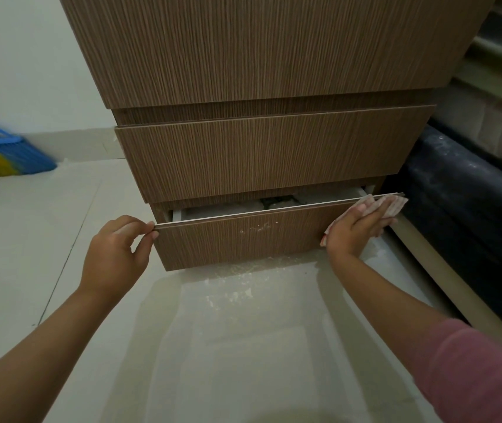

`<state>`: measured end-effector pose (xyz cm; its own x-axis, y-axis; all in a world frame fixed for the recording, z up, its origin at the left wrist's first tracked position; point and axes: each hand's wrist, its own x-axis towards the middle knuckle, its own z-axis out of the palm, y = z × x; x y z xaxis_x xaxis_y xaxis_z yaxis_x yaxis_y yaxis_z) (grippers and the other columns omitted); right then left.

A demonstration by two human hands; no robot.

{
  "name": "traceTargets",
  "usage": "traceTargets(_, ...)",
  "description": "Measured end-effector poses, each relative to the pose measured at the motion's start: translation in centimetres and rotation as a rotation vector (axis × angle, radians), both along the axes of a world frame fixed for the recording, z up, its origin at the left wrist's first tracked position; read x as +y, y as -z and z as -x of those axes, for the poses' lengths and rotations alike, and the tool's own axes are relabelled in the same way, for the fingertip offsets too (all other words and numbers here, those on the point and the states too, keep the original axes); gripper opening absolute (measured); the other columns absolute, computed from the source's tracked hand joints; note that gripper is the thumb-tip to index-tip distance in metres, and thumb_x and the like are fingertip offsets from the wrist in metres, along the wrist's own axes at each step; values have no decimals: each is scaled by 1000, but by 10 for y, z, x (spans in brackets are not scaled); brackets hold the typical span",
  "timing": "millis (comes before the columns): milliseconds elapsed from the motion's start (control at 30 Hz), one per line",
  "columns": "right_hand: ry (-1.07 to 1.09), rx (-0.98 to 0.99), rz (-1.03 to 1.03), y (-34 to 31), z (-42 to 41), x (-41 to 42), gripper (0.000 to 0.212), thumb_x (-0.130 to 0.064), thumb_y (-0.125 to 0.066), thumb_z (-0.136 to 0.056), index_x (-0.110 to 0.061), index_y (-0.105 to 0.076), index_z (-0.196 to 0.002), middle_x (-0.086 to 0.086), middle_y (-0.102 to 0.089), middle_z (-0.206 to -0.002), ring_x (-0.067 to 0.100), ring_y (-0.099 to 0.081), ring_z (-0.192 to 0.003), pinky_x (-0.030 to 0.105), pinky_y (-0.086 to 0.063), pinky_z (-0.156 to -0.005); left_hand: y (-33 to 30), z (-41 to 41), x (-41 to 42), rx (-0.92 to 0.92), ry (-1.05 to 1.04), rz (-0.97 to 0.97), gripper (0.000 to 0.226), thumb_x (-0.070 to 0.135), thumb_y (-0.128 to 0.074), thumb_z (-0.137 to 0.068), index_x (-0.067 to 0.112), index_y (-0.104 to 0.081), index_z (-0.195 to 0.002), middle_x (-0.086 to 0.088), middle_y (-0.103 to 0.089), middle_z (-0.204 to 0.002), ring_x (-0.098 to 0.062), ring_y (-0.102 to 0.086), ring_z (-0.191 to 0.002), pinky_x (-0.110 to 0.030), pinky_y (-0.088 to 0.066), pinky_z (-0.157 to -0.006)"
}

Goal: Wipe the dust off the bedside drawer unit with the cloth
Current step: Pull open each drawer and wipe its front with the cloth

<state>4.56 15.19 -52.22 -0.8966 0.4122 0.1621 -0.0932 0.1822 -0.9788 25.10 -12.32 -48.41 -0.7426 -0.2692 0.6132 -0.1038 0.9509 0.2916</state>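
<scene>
As seen from the head camera, the bedside drawer unit [262, 154] stood on the tiled floor [60, 239], its bottom drawer [243, 239] pulled slightly out. The drawer's top left corner was pinched by the left hand [118, 248]. A pale cloth [387, 206] was pressed flat against the drawer front's right end by the right hand [356, 230], fingers extended. White dust specks were noted on the drawer front and floor below. A blue broom [2, 154] lay far left.
</scene>
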Motion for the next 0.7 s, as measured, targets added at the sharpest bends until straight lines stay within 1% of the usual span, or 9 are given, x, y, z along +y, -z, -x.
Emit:
traceTargets(133,9,56,-19,5,6,2,54,-32,-23,-100,-18,-8,-149,15,6,-158,30,8,-145,47,-1,-116,1,0,0,1,-5,-3,11,5,-71,-77,-2,-69,-85,-13,-66,-77,-27,-61,-68,-35,-50,-62)
traceTargets(200,5,27,-10,7,10,6,55,-35,-23,-100,-21,-5,-150,15,9,-157,31,7,-145,49,-2,-117,1,0,1,-9,-15,-8,12,5,-71,-78,-2,-69,-86,-13,-66,-78,-27,-61,-69,-35,-49,-63)
traceTargets(300,0,30,-10,10,13,12,58,-45,-23,-96,-29,-5,-149,14,9,-158,32,1,-146,56,-17,-114,1,1,0,-20,-17,-10,12,6,-70,-78,-2,-69,-87,-13,-67,-79,-27,-61,-70,-35,-49,-64)
traceTargets(367,-11,54,-1,11,11,14,55,-43,-27,-96,-30,-11,-147,13,1,-158,31,-10,-145,51,-25,-112,1,0,-1,-23,-17,-10,12,6,-70,-78,-2,-69,-87,-13,-66,-79,-27,-60,-69,-35,-50,-63)
traceTargets(400,-13,62,5,11,9,12,53,-40,-29,-97,-29,-14,-147,13,-1,-158,31,-14,-144,45,-26,-111,1,1,-1,-24,-19,-11,12,6,-70,-79,-2,-69,-87,-13,-67,-79,-27,-60,-69,-36,-50,-63)
traceTargets(467,-28,50,14,10,3,7,50,-32,-32,-100,-26,-16,-147,14,1,-158,29,-13,-144,34,-24,-104,1,1,-1,-23,-27,-14,12,6,-70,-79,-2,-69,-87,-13,-67,-79,-28,-60,-70,-36,-50,-63)
traceTargets(567,-64,34,11,17,-6,-3,51,-28,-33,-100,-24,-14,-147,15,6,-158,28,-5,-145,36,-22,-108,1,0,-1,-27,-32,-13,11,6,-70,-78,-2,-69,-86,-13,-67,-78,-28,-60,-69,-36,-49,-64)
traceTargets(633,-77,7,17,19,-10,-7,53,-28,-32,-101,-22,-10,-149,15,7,-158,28,-1,-146,34,-17,-110,0,0,-1,-26,-27,-15,11,6,-70,-78,-2,-70,-86,-13,-66,-78,-28,-60,-69,-37,-50,-63)
traceTargets(700,-68,-25,26,19,-10,-9,55,-28,-29,-101,-21,-5,-150,16,10,-157,29,6,-145,38,-13,-113,0,0,-1,-29,-24,-14,11,6,-70,-79,-2,-69,-86,-12,-66,-78,-28,-60,-69,-37,-50,-63)
